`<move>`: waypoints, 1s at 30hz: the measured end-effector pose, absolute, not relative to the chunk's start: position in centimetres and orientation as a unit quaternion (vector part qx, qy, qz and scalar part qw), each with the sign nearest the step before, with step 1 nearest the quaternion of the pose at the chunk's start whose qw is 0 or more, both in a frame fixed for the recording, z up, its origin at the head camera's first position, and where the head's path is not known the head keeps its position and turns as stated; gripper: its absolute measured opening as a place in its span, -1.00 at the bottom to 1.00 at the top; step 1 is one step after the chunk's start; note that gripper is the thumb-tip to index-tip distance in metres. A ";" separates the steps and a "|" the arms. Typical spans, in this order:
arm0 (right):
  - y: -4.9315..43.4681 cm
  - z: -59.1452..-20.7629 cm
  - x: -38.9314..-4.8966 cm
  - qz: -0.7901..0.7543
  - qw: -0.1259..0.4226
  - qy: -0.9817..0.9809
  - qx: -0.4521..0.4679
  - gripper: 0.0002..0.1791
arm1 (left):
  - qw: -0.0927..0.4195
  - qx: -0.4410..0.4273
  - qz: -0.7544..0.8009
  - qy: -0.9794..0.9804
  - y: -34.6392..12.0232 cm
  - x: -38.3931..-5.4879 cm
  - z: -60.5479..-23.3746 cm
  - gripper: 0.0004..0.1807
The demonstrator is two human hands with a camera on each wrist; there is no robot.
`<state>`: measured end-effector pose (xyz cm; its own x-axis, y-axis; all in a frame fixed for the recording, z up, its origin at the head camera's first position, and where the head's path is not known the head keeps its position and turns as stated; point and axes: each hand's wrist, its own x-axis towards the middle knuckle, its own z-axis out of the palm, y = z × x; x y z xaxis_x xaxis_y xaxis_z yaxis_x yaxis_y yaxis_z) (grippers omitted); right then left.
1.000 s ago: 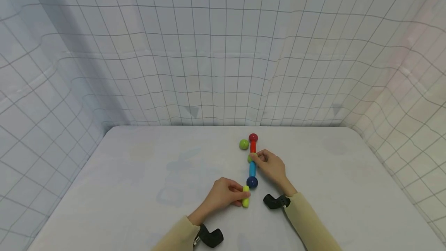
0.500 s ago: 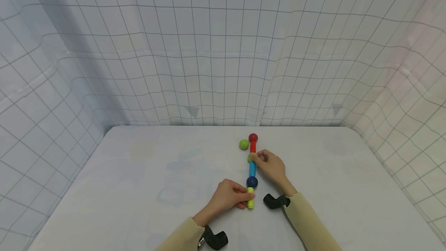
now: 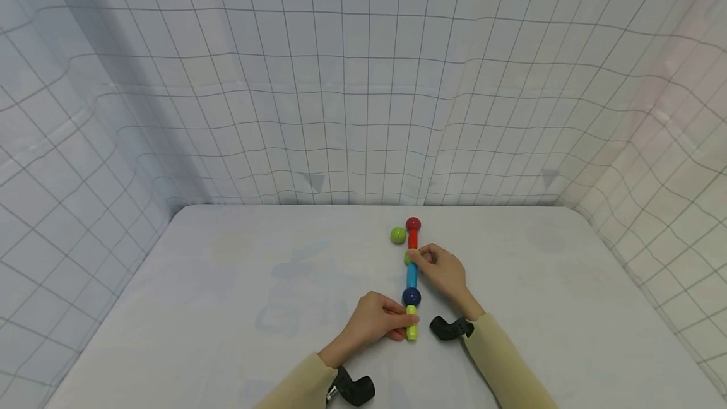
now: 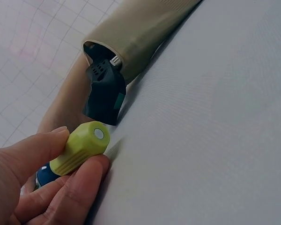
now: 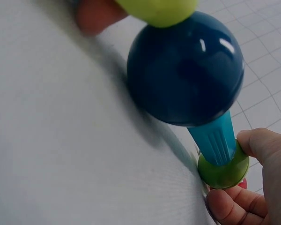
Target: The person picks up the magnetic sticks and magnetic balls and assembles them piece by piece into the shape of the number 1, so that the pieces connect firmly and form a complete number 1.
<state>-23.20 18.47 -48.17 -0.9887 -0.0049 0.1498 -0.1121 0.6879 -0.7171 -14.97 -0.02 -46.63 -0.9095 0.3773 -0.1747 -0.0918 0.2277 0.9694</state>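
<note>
My left hand (image 3: 376, 319) pinches a yellow-green rod (image 4: 82, 149) between thumb and fingers; a pale round disc shows in its near end. The rod's far end touches a dark blue ball (image 5: 185, 70). From that ball a light blue rod (image 3: 411, 276) leads to a green ball (image 5: 223, 169), which my right hand (image 3: 445, 272) pinches between thumb and fingers. Beyond it a red rod (image 3: 413, 239) and a dark red ball (image 3: 413, 224) continue the straight line on the table.
A loose green ball (image 3: 398, 235) lies left of the red rod. The white table (image 3: 227, 295) carries the pieces. Grid-patterned white curtains (image 3: 363, 112) stand behind it and at both sides. Each wrist wears a black camera mount (image 3: 451, 328).
My left hand has moved slightly right with the yellow-green rod, bringing it in line below the dark blue ball and against it. My right hand has stayed on the green ball.
</note>
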 end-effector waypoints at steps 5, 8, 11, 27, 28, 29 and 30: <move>18.5 -48.2 -23.2 0.391 0.065 -0.918 0.027 -0.57 | 0.192 0.090 0.614 0.760 0.0 -15.0 -46.7 -0.79; 18.5 -48.2 -23.2 0.394 0.062 -0.917 0.024 -0.56 | 0.190 0.088 0.613 0.762 0.0 -15.0 -46.7 -0.79; 18.5 -48.1 -23.1 0.396 0.060 -0.916 0.027 -0.55 | 0.184 0.092 0.612 0.763 0.1 -14.9 -46.8 -0.78; 18.6 -48.0 -23.1 0.406 0.052 -0.912 0.027 -0.57 | 0.162 0.098 0.622 0.759 0.2 -14.8 -47.2 -0.77; 18.6 -48.1 -23.1 0.405 0.052 -0.912 0.027 -0.57 | 0.161 0.099 0.622 0.760 0.2 -14.7 -47.2 -0.76; 18.6 -48.1 -23.1 0.406 0.053 -0.912 0.026 -0.57 | 0.160 0.100 0.623 0.760 0.2 -14.7 -47.2 -0.76; 18.6 -48.1 -23.1 0.406 0.053 -0.912 0.026 -0.58 | 0.160 0.100 0.622 0.760 0.3 -14.7 -47.3 -0.76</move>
<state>-23.11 18.58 -48.08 -0.9929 -0.0040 0.1186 -0.0909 0.6684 -0.7383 -14.74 0.26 -47.26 -0.9289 0.3506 -0.1193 -0.0474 0.2068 0.9772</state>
